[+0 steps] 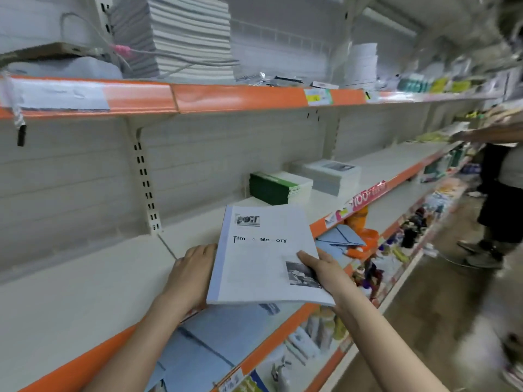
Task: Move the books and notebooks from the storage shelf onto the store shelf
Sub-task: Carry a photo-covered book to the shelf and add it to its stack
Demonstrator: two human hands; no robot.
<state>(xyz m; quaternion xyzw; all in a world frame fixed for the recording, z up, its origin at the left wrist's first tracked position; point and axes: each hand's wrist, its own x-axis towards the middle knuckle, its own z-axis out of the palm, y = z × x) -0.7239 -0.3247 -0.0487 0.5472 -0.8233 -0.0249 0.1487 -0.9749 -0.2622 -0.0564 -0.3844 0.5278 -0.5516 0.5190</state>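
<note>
Setting: store aisle, orange-edged shelving running off to the right, and the wide white store shelf (85, 278) at waist height is where the action is.

Book in play: a pale booklet (263, 256) with a partly legible title, held flat and slightly tilted just above the shelf's front edge, spine to the left.

Left hand (192, 275): fingers laid along the spine side and curled under it, so it is gripping that edge, likely to steer the book square to the shelf.

Right hand (322, 267): thumb on the cover, fingers hidden beneath, pinching the lower right corner to carry the weight.

Already shelved: a green-spined stack (276, 188) and a grey stack (332, 175) sit side by side further along, suggesting this one goes in the bare stretch before them.

Beneath the book: bluish covers (215, 340) show under the hands; whether they rest on the shelf or are carried, I cannot tell.

Up top: a tall white stack (181, 38) on the upper shelf (226, 97).

Bystander: another person (501, 193) stands at far right, reaching to the shelving.

Call: set-down looks imminent, not yet done.
</note>
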